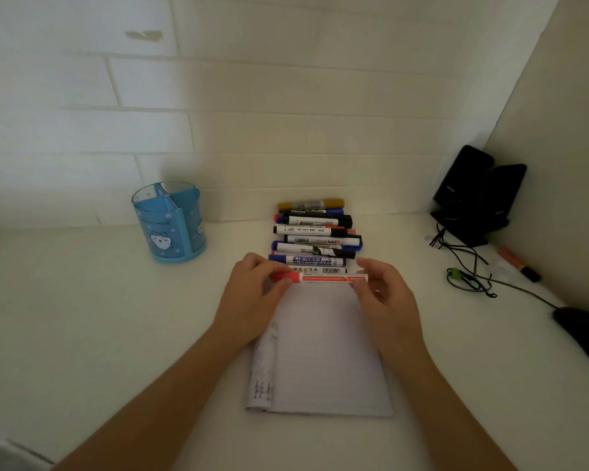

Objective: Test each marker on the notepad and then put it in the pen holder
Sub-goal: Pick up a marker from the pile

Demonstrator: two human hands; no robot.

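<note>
Two hands hold one red marker [323, 277] level over the notepad's [327, 351] top edge.
Its cap end is pinched by the left hand [252, 295], its tail by the right hand [386, 295]; each grip is closed on it.

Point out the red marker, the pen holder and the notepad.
red marker [323, 277], head view, middle of its barrel.
pen holder [170, 229], head view, its front wall.
notepad [327, 351], head view, bare lined page.
</note>
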